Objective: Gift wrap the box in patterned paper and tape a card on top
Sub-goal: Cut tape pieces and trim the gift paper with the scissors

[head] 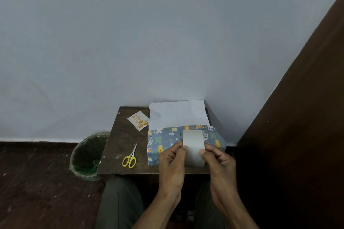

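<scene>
Head view: small dark wooden table [121, 145] carries the box half-covered in blue animal-print paper [163, 139], its white underside flap [176, 115] lying open toward the wall, likely awaiting taping. Both hands hold a wide roll of pale tape [193, 147] just above the box; the left hand [172, 160] and right hand [216, 158] pinch its edges, probably seeking the end. Orange-patterned card [138, 120] and yellow-handled scissors [130, 158] wait nearby.

Left hand [172, 161] and right hand [216, 160] are raised side by side, forearms converging; thumb and fingers of each grip pinch inward.
</scene>
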